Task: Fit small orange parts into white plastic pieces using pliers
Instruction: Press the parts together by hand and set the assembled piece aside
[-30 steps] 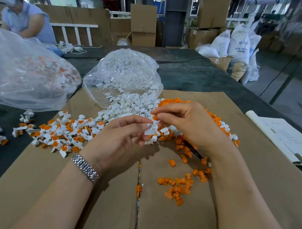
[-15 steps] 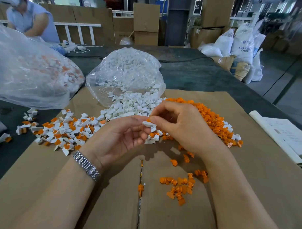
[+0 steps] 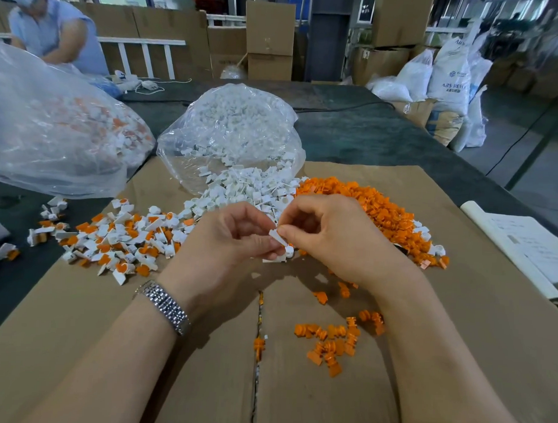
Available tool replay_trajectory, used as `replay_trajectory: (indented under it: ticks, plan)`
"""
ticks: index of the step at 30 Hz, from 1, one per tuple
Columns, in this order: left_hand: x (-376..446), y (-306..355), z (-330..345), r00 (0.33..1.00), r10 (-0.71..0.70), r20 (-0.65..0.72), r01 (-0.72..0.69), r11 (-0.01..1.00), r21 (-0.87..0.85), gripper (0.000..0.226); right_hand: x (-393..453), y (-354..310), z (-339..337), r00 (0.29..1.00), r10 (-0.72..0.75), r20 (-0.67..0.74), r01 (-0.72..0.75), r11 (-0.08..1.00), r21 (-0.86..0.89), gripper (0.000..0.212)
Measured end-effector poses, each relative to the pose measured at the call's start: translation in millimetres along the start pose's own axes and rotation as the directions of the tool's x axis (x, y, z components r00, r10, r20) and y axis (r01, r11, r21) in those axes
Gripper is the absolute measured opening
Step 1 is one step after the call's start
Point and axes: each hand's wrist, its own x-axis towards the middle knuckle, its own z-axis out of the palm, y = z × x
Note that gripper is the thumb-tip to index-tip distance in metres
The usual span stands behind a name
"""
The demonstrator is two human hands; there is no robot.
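My left hand and my right hand meet above the cardboard sheet. Between them they pinch one small white plastic piece. A heap of loose white pieces spills from a clear bag just behind my hands. To its right lies a heap of orange parts. A smaller scatter of orange parts lies in front of my right wrist. A dark tip shows at my right wrist; the pliers themselves are hidden.
Fitted white-and-orange pieces are strewn at the left. A big clear bag of such pieces bulges at the far left. Papers lie at the right edge. A person works at the far left; boxes and sacks stand behind.
Both hands have lifted slightly from the pile and drawn together on the white piece. The black pliers handle seen under my right hand a second ago is hidden now.
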Motion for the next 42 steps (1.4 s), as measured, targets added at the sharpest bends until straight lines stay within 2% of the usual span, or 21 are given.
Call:
replay_trajectory:
  ticks: [2,3,6,7,10,13,21,29,34,37,42]
  plan:
    - [0,0,-2,1.000,0.017,0.004,-0.017,0.998,0.060,0.018,0,-1,0,1.000,0.011,0.003,-0.011,1.000,0.012,0.005]
    - [1,1,-3,1.000,0.015,-0.005,-0.015,1.000,0.025,0.019,0,0,-2,1.000,0.024,0.002,-0.024,0.997,0.070,0.004]
    - [3,5,-6,0.999,-0.039,-0.013,0.034,0.968,-0.250,0.025,-2,-2,-9,0.998,0.048,0.040,-0.060,0.926,0.372,0.014]
    - [3,6,-6,0.999,-0.048,-0.001,0.046,0.946,-0.320,0.025,-2,-2,-11,0.998,0.035,0.044,-0.050,0.912,0.408,0.020]
    - [4,6,-8,0.996,-0.065,0.056,0.082,0.904,-0.419,0.019,-3,-2,-12,1.000,-0.020,0.015,0.013,0.920,0.392,0.031]
    - [3,6,-10,0.992,-0.045,0.118,0.092,0.899,-0.428,0.016,-2,-2,-12,0.998,-0.056,0.020,0.042,0.896,0.441,0.029]
    - [3,7,-11,0.994,-0.014,0.113,0.058,0.914,-0.402,0.016,-2,-3,-10,0.997,-0.076,-0.007,0.072,0.906,0.417,0.022]
    - [6,3,-12,0.997,0.019,0.074,0.014,0.909,-0.417,0.018,1,-1,-1,0.990,-0.092,-0.109,0.129,0.905,0.404,0.017]
    - [8,1,-9,0.999,-0.035,0.004,0.034,0.924,-0.380,0.014,3,0,3,0.984,-0.116,-0.135,0.147,0.955,0.256,0.015]
    - [7,2,-8,0.997,-0.080,0.012,0.077,0.894,-0.441,0.009,4,1,5,0.983,-0.108,-0.149,0.138,0.967,0.213,0.015]
    - [9,1,-8,0.996,-0.069,-0.058,0.040,0.917,-0.396,0.021,5,-1,9,0.977,-0.163,-0.136,0.177,0.980,0.096,0.018]
